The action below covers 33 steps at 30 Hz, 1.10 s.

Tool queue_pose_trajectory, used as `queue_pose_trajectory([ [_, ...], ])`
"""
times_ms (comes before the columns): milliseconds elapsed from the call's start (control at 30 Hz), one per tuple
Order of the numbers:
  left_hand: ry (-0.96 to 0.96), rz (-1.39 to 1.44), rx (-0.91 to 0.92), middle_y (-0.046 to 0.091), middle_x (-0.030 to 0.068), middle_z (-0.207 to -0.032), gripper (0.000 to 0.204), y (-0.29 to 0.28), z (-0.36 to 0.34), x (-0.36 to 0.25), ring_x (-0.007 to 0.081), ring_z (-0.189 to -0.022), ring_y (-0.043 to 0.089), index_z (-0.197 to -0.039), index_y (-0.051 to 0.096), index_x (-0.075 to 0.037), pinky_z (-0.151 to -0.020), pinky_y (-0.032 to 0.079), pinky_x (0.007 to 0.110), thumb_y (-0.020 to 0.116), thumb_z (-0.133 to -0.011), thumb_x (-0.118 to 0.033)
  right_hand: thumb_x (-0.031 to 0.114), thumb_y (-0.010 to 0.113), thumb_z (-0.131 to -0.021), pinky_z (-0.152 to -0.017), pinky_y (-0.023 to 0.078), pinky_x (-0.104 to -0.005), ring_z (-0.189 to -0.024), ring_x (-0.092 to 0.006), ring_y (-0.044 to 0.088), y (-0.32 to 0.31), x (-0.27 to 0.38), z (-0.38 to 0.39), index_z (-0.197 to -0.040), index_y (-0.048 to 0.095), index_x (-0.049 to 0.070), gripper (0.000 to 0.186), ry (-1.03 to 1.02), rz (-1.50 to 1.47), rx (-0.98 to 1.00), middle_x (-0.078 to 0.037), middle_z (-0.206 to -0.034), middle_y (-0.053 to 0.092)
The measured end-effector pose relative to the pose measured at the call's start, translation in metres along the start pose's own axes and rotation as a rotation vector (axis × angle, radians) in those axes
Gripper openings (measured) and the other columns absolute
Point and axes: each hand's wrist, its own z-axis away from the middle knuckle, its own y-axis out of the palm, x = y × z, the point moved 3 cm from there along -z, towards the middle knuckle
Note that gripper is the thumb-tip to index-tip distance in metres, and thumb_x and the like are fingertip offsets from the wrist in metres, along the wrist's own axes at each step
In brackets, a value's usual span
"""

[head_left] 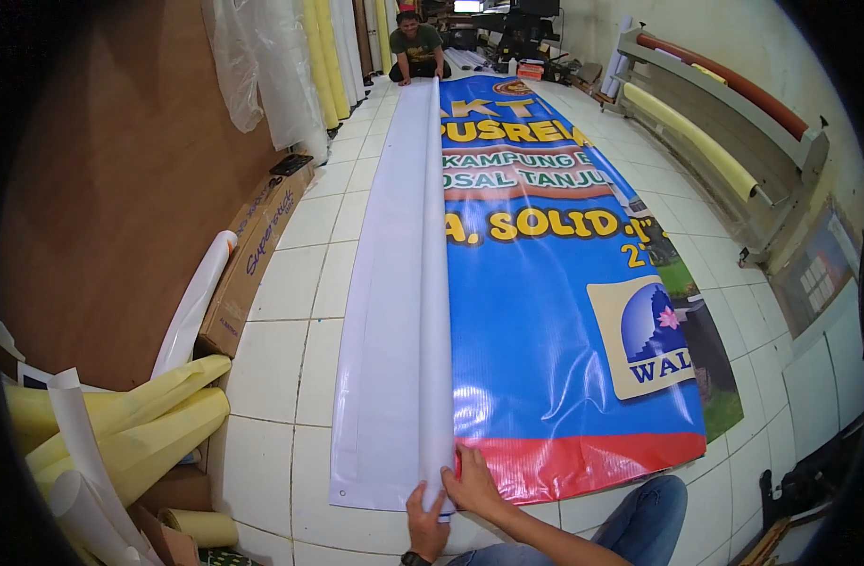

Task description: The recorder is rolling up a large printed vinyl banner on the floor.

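Observation:
A long vinyl banner (536, 358) lies on the tiled floor, its right part showing a blue print with lettering and a red band at my end. The left part is turned over, white back (380, 377) up, with a rounded fold or roll (436, 330) running lengthwise. At the near end of that roll, my left hand (427, 519) closes on its lower edge. Beside it my right hand (472, 483) grips the roll where it meets the red band. Far off, a co-worker (416, 47) crouches with both hands at the banner's other end.
On the left are a long cardboard box (253, 255), yellow rolls (140, 415) and white rolls (191, 302) by a brown board. A rack with rolls (696, 141) stands along the right wall. My bent knee (654, 509) is close to the banner's near edge.

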Motion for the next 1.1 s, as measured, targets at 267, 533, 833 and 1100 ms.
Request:
queue_pose_trajectory([
  [267, -0.103, 0.168, -0.027, 0.042, 0.0242, -0.151, 0.085, 0.030, 0.004, -0.026, 0.0503, -0.138, 0.040, -0.144, 0.046, 0.003, -0.113, 0.039, 0.053, 0.074, -0.064, 0.005, 0.027, 0.067, -0.088, -0.111, 0.038, -0.0514, -0.129, -0.0483, 0.046, -0.036, -0.019, 0.009, -0.145, 0.031, -0.015, 0.079, 0.052, 0.070, -0.181, -0.035, -0.137, 0.045],
  [533, 0.351, -0.007, 0.338, 0.035, 0.0250, -0.156, 0.087, 0.061, 0.001, -0.061, 0.0493, -0.142, 0.033, -0.149, 0.042, 0.000, -0.113, 0.038, 0.053, 0.078, -0.070, -0.004, 0.027, 0.066, -0.089, -0.113, 0.036, -0.0495, -0.132, -0.0478, 0.043, -0.079, -0.044, 0.023, -0.146, 0.031, -0.015, 0.079, 0.095, 0.079, -0.123, -0.036, -0.139, 0.043],
  [833, 0.287, 0.270, 0.489, 0.032, 0.0302, -0.151, 0.100, 0.123, 0.003, -0.125, 0.0491, -0.140, 0.035, -0.153, 0.030, 0.003, -0.116, 0.031, 0.055, 0.083, -0.069, -0.007, 0.028, 0.070, -0.084, -0.113, 0.030, -0.0581, -0.138, -0.0468, 0.036, -0.107, -0.058, 0.017, -0.149, 0.030, -0.009, 0.085, 0.258, 0.200, -0.314, -0.031, -0.146, 0.039],
  [1100, 0.270, 0.219, 0.355, 0.038, 0.0315, -0.148, 0.086, 0.115, -0.006, -0.139, 0.0536, -0.136, 0.038, -0.147, 0.040, 0.003, -0.114, 0.033, 0.056, 0.078, -0.070, -0.009, 0.031, 0.072, -0.083, -0.113, 0.031, -0.0575, -0.139, -0.0462, 0.036, -0.152, -0.093, 0.012, -0.149, 0.029, -0.009, 0.088, 0.294, 0.163, -0.426, -0.031, -0.147, 0.038],
])
